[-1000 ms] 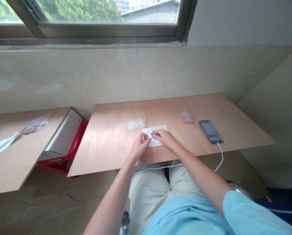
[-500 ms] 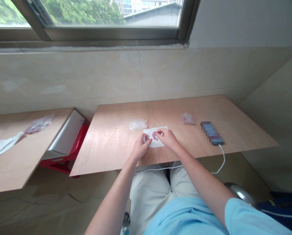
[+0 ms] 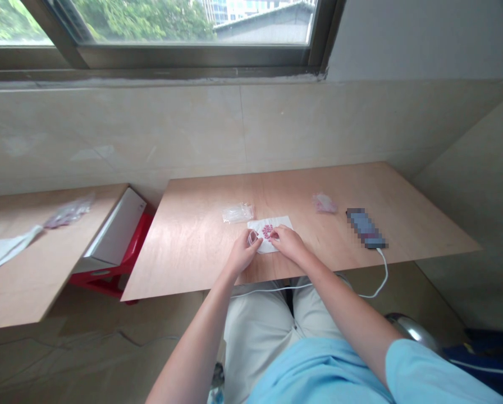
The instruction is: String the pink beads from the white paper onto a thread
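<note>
We face a pale tiled wall (image 3: 184, 126), with a wide wooden table (image 3: 192, 264) standing against it. Above it we see a dark-framed window (image 3: 192, 56) with trees and buildings outside. To our left a second table (image 3: 19, 297) carries a white cloth or paper, we cannot tell which, and a plastic bag with dark reddish contents (image 3: 68, 212). In the gap between the tables we find a white box (image 3: 114, 235) on a red stool (image 3: 136, 247).

On the wide table, both hands work close together near its front edge. The left hand (image 3: 243, 251) pinches a thin white loop (image 3: 250, 238) at the left side of a white sheet (image 3: 282, 220). The right hand (image 3: 289, 242) reaches over the sheet from the other side, fingertips drawn together beside the red pieces; we cannot tell whether they grip one.

Well to the right we see a blurred-out, phone-like device (image 3: 366, 228), with a white cable (image 3: 385, 269) hanging from its near end. Just beyond the sheet's left corner lies a clear packet (image 3: 238, 213), and farther right a small pink packet (image 3: 324, 203). Smallest of all, the red pieces (image 3: 267, 231) sit clustered on the sheet, between the two hands.
</note>
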### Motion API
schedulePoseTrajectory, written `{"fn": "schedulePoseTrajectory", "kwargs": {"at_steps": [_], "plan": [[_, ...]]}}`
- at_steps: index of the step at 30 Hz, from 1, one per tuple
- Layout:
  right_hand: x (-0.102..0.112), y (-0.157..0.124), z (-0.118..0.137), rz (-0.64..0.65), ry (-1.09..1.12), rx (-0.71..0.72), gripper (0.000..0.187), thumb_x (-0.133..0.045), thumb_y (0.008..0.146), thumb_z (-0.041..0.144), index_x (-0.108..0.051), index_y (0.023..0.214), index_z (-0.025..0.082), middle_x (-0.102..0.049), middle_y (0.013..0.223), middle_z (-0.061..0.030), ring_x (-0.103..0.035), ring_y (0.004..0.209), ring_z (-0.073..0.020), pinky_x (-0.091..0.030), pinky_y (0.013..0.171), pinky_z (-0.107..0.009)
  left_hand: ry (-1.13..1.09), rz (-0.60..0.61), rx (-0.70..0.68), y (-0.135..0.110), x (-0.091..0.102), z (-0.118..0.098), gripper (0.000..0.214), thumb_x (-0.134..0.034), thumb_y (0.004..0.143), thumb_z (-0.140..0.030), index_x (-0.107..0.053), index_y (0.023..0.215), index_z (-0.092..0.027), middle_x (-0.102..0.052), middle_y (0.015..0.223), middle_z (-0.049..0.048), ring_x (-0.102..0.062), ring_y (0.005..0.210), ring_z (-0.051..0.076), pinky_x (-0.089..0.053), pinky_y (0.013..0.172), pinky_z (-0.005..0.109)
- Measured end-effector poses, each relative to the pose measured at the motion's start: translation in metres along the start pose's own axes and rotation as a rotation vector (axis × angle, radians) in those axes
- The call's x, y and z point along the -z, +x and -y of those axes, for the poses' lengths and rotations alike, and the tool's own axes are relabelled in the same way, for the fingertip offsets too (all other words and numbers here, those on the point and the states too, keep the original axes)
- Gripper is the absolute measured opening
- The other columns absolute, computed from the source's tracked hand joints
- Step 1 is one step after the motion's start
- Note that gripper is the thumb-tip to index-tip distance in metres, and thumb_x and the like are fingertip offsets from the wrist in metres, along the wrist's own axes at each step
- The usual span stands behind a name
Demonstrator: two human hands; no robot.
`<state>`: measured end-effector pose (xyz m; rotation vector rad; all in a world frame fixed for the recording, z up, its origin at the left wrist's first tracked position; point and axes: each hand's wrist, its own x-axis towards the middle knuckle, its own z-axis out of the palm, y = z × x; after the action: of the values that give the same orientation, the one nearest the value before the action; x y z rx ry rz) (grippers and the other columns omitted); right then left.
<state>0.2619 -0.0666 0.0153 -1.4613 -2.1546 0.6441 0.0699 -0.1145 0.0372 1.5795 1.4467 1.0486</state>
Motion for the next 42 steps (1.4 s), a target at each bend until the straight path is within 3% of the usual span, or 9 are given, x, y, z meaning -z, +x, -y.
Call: {"fn": "schedulePoseTrajectory", "kwargs": {"at_steps": [5,11,13,19,25,30,36,39,42], "plan": [[-0.001,0.003,-0.003,-0.040,0.096,-0.015,0.006,-0.068,0.083,0.022,-0.073,0.086,0.020,-0.072,0.093,-0.0071,-0.065,0.085,-0.0198,-0.047,0.079,-0.028,0.001,0.004,-0.003,-0.001,0.000,0.000,0.021,-0.061,0.088,-0.041,-0.058,0.092,-0.021,-0.062,0.085,0.0003,-0.056,0.078,0.018,-0.042,0.073,0.029],[0.027,0.015,-0.007,-0.310,0.681,-0.255,0.028,-0.054,0.090,0.044,-0.065,0.085,0.018,-0.065,0.072,-0.0023,-0.053,0.053,-0.0135,-0.040,0.050,-0.024,0.021,0.017,-0.010,-0.004,0.000,-0.004,0.025,-0.060,0.090,-0.042,-0.058,0.103,-0.021,-0.064,0.093,0.0023,-0.059,0.083,0.019,-0.043,0.075,0.030],[0.037,0.015,0.002,-0.377,0.776,-0.246,0.031,-0.052,0.091,0.046,-0.064,0.086,0.018,-0.064,0.072,-0.0021,-0.050,0.050,-0.0121,-0.038,0.047,-0.024,0.035,0.026,-0.011,-0.005,-0.001,-0.007,0.030,-0.061,0.090,-0.043,-0.058,0.110,-0.022,-0.064,0.094,0.0027,-0.059,0.084,0.019,-0.043,0.075,0.030],[0.053,-0.003,0.044,-0.049,0.485,0.070,0.018,-0.065,0.086,0.037,-0.073,0.087,0.022,-0.073,0.083,-0.0033,-0.063,0.068,-0.0164,-0.046,0.064,-0.027,0.014,0.051,-0.050,-0.007,-0.006,-0.015,0.035,-0.061,0.091,-0.046,-0.058,0.115,-0.021,-0.065,0.093,0.0029,-0.059,0.079,0.018,-0.044,0.074,0.030],[0.073,-0.028,0.012,-0.041,0.442,-0.076,0.026,-0.060,0.088,0.041,-0.073,0.092,0.018,-0.072,0.079,-0.0040,-0.061,0.065,-0.0160,-0.045,0.059,-0.026,-0.037,0.074,-0.043,-0.007,-0.004,-0.032,0.038,-0.052,0.096,-0.050,-0.062,0.119,-0.020,-0.069,0.111,0.0086,-0.064,0.100,0.024,-0.047,0.091,0.036],[0.082,-0.057,-0.019,0.124,0.560,-0.138,0.031,-0.062,0.088,0.046,-0.072,0.094,0.017,-0.070,0.079,-0.0038,-0.061,0.067,-0.0159,-0.046,0.060,-0.026,-0.268,0.166,0.029,-0.012,-0.009,-0.058,0.050,-0.035,0.103,-0.050,-0.064,0.128,-0.018,-0.069,0.124,0.0120,-0.061,0.119,0.026,-0.042,0.107,0.042],[0.082,-0.082,-0.004,0.395,0.967,-0.080,0.040,-0.066,0.088,0.051,-0.071,0.110,0.018,-0.073,0.105,-0.0095,-0.066,0.097,-0.0215,-0.051,0.079,-0.031,-0.485,0.301,0.084,-0.024,-0.033,-0.093,0.052,-0.035,0.102,-0.053,-0.061,0.135,-0.022,-0.060,0.142,0.0089,-0.051,0.135,0.029,-0.037,0.114,0.048],[0.078,-0.087,0.005,0.492,1.115,-0.060,0.040,-0.069,0.087,0.051,-0.073,0.104,0.016,-0.073,0.097,-0.0087,-0.066,0.085,-0.0186,-0.052,0.075,-0.031,-0.481,0.338,0.101,-0.029,-0.047,-0.107,0.050,-0.037,0.101,-0.053,-0.063,0.133,-0.024,-0.060,0.142,0.0079,-0.053,0.133,0.029,-0.041,0.111,0.047],[0.076,-0.088,0.005,0.462,1.106,-0.067,0.039,-0.070,0.086,0.052,-0.074,0.093,0.014,-0.072,0.084,-0.0064,-0.063,0.072,-0.0152,-0.050,0.067,-0.028,-0.385,0.299,0.090,-0.036,-0.055,-0.109,0.043,-0.045,0.100,-0.049,-0.067,0.126,-0.023,-0.064,0.136,0.0088,-0.056,0.129,0.028,-0.041,0.111,0.043]]}}
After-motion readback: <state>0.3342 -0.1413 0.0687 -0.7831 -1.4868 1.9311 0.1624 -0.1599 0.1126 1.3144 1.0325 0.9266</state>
